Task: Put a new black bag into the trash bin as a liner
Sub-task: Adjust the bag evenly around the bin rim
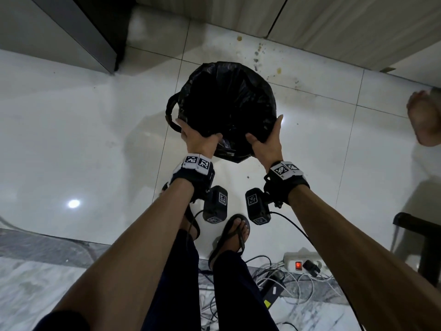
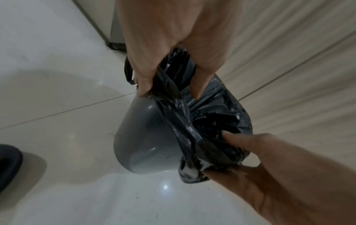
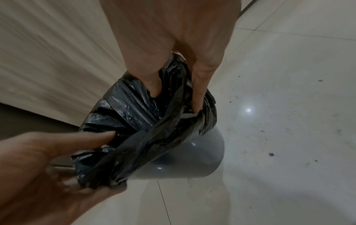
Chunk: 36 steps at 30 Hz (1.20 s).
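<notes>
A black bag (image 1: pixel 226 101) lines a grey trash bin (image 2: pixel 146 137) that stands on the white tiled floor; from the head view the bag covers the bin's whole mouth. A bag handle loop (image 1: pixel 170 111) sticks out at the left. My left hand (image 1: pixel 195 137) grips the bag's edge at the near left rim, its fingers (image 2: pixel 142 85) pinching the plastic. My right hand (image 1: pixel 265 139) grips the edge at the near right rim, with one finger inside the bag and the others (image 3: pixel 198 97) outside. Bunched plastic (image 3: pixel 108 172) hangs over the near side between both hands.
Wooden cabinet fronts (image 1: pixel 334 20) run behind the bin, and a dark appliance (image 1: pixel 71 32) stands at the upper left. Crumbs and stains (image 1: pixel 259 53) dot the floor behind it. Another person's foot (image 1: pixel 422 118) is at the right. A power strip (image 1: pixel 300 261) with tangled cables lies beside my sandalled feet (image 1: pixel 236 232).
</notes>
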Available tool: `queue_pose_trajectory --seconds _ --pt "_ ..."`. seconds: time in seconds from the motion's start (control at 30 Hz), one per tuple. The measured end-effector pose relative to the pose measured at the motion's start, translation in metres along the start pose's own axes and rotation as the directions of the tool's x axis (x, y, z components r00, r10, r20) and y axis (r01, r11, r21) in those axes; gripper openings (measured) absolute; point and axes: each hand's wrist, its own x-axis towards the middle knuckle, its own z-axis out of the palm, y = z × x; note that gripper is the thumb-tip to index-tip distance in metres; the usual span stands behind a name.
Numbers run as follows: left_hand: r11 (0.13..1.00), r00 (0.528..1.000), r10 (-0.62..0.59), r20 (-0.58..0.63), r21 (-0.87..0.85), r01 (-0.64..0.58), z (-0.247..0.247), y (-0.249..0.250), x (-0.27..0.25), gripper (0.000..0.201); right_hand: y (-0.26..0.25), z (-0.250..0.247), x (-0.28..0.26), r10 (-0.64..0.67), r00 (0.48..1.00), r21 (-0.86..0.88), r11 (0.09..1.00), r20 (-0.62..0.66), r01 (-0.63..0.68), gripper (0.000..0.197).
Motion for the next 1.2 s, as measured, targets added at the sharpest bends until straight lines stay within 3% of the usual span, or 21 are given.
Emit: queue_pose_trajectory --seconds 0.07,0.17,0.33,0.4,0.47,0.53,0.6,0.63,0.77,0.83,1.07,1.2 --pt "1.0 1.0 -0.011 0.026 -0.017 0.011 0.001 0.002 0.01 0.116 -0.003 0.0 0.004 -0.042 0.999 -0.01 0.999 0.009 0.042 0.105" --pt "0.998 0.995 0.067 0.071 0.016 -0.068 -0.001 -0.001 0.024 0.118 -0.007 -0.001 0.014 -0.094 0.995 -0.09 0.991 0.04 0.097 0.106" --pt "0.983 0.976 0.124 0.177 0.113 -0.146 -0.015 -0.002 0.037 0.116 -0.014 0.0 0.016 -0.088 0.989 -0.086 0.991 0.116 0.098 0.111" --pt "0.982 0.976 0.112 0.188 0.13 -0.138 -0.017 0.002 0.037 0.118 -0.019 -0.001 0.016 -0.084 0.993 -0.115 0.989 0.084 0.093 0.109" --pt "0.964 0.988 0.128 0.082 0.225 -0.144 -0.015 0.01 0.032 0.117 -0.023 -0.001 0.016 -0.087 0.996 -0.122 0.989 -0.001 0.087 0.109" --pt "0.909 0.972 0.192 -0.137 0.397 -0.124 -0.01 0.016 0.024 0.108 -0.026 0.0 0.013 -0.064 0.993 -0.134 0.99 -0.101 0.05 0.108" --pt "0.909 0.932 0.241 -0.269 0.398 -0.121 -0.004 0.021 0.016 0.1 -0.03 0.005 0.007 -0.034 0.981 -0.198 0.98 -0.193 -0.005 0.103" --pt "0.934 0.935 0.208 -0.287 0.343 -0.103 -0.001 0.024 0.012 0.096 -0.032 0.007 0.005 -0.024 0.975 -0.214 0.977 -0.221 -0.025 0.101" --pt "0.979 0.973 -0.069 -0.219 0.171 0.108 0.007 0.028 0.012 0.087 -0.036 0.012 0.003 0.045 0.984 -0.207 0.975 -0.174 -0.081 0.095" --pt "0.979 0.978 -0.117 -0.174 0.143 0.142 0.009 0.031 0.016 0.088 -0.037 0.011 0.006 0.059 0.989 -0.171 0.982 -0.136 -0.082 0.096" --pt "0.997 1.0 0.003 -0.023 0.08 -0.001 0.011 0.033 0.028 0.118 -0.039 0.014 0.013 0.031 0.998 -0.136 0.99 -0.047 -0.038 0.113" --pt "0.981 0.993 0.115 -0.029 0.162 -0.109 0.006 0.022 0.039 0.118 -0.038 0.02 0.019 0.009 0.996 -0.168 0.985 -0.086 -0.024 0.116"
